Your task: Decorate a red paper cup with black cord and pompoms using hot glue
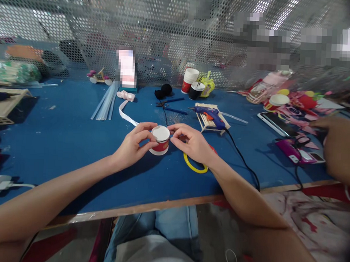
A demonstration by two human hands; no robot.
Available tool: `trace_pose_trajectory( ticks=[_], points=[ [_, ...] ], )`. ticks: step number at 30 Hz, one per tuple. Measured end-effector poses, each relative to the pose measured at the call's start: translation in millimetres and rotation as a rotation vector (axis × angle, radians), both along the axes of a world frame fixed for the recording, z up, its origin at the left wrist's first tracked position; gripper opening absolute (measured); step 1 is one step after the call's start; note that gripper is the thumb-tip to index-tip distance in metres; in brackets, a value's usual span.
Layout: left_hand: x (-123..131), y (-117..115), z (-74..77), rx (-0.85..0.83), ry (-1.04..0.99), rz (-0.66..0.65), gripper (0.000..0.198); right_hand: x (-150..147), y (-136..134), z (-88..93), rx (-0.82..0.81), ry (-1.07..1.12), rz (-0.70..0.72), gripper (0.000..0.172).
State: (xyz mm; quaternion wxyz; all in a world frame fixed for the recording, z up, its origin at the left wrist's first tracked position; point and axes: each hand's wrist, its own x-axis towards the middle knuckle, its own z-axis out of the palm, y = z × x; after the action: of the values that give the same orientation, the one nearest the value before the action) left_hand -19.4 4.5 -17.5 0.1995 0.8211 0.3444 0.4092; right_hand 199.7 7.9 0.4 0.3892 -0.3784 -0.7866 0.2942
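A small red and white paper cup (159,144) is on the blue table in front of me. My left hand (139,141) is closed on its left side, with thumb and fingertips pressing near the top. A strand of black yarn (164,140) crosses the cup's upper part between my hands. At the right side of the cup, my right hand (190,141) pinches this strand. Beneath my right wrist, scissors with a yellow handle (195,165) lie partly hidden. From a black yarn ball (164,91) behind, a strand runs toward the cup.
Behind stand stacked paper cups (190,80) and a black-wrapped cup (196,91). A blue glue gun (211,115) rests on a stick rack, its cord trailing right. Glue sticks (104,103) and white ribbon (126,114) lie left. Another person's hand (341,148) is at far right.
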Motion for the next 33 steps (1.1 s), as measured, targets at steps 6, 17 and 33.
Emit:
trace_pose_trajectory(
  ticks=[6,17,33],
  points=[
    [0.0,0.2,-0.2,-0.033,-0.013,-0.007,0.008,-1.1,-0.3,-1.0,0.004,-0.011,-0.002,0.010],
    [0.6,-0.6,2.9,-0.018,-0.012,0.007,0.008,-3.5,-0.7,-0.1,-0.011,-0.001,-0.021,0.008],
    [1.0,-0.1,2.2,-0.032,-0.036,0.019,0.010,-6.3,-0.4,0.6,-0.007,0.001,-0.040,0.012]
  ],
)
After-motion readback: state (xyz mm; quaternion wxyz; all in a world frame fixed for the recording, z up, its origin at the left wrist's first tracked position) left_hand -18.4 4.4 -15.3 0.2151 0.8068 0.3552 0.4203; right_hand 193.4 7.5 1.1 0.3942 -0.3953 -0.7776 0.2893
